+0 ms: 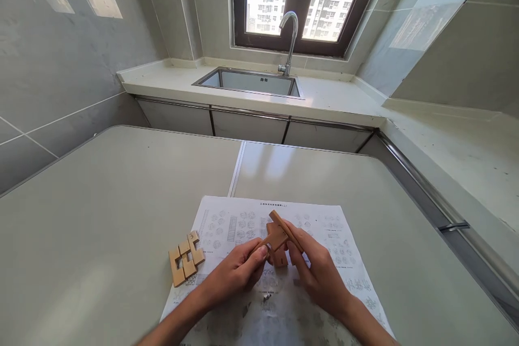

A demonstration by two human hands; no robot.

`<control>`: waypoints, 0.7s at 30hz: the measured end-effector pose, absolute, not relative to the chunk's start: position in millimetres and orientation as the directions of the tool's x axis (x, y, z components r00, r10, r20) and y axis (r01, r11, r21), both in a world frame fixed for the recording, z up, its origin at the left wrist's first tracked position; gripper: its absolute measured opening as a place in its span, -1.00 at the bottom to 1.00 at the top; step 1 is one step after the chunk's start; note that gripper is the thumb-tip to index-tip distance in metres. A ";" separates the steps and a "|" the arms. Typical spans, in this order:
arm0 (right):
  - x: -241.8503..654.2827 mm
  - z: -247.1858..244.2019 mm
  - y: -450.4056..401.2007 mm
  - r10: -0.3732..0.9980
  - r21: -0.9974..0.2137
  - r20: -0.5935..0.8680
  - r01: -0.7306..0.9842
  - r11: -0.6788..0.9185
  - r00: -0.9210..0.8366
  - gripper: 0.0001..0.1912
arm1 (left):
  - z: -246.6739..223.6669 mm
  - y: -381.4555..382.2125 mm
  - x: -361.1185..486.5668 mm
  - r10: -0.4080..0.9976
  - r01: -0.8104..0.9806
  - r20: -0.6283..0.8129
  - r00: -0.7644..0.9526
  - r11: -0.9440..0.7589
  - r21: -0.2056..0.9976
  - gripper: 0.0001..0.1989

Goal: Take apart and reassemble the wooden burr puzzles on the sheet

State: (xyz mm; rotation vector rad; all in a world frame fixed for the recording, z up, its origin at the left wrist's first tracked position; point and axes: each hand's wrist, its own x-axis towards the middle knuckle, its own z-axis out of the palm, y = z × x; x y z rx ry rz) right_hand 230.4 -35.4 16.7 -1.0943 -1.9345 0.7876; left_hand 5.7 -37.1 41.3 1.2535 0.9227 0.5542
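Between my two hands, light brown wooden pieces (278, 238) are held raised over a printed sheet (219, 227). My left hand (243, 266) pinches one flat piece from the left, thumb on top. A longer, tilted piece (292, 235) is gripped by the fingers of my right hand (316, 270); it touches the left-hand piece. Another wooden piece (280, 258) shows just below and behind them, and whether it is held or lies on the sheet is unclear. Left of my left hand, several flat wooden pieces (188, 266) lie together at the sheet's left edge.
The pale table (101, 216) has a seam (237, 170) running away from the sheet. Beyond it stand a counter (162, 82) with a steel sink (251, 82) and a faucet (290, 38), below a window. A metal rail (454, 224) runs along the right side.
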 end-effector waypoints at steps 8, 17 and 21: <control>233.0 -1.8 -33.9 0.839 -0.708 0.408 0.455 0.540 -0.361 -0.42 | 44.4 -37.8 6.0 0.817 0.208 -0.295 0.495 0.218 0.954 -0.52; 228.2 2.1 -33.6 0.879 -0.813 0.368 0.354 0.462 -0.302 -0.52 | 46.2 -37.7 8.0 0.814 0.148 -0.279 0.509 0.237 0.960 -0.52; 225.1 9.0 -33.3 0.925 -0.921 0.260 0.218 0.324 -0.276 -0.59 | 42.6 -39.0 9.5 0.795 0.040 -0.296 0.530 0.325 0.945 -0.54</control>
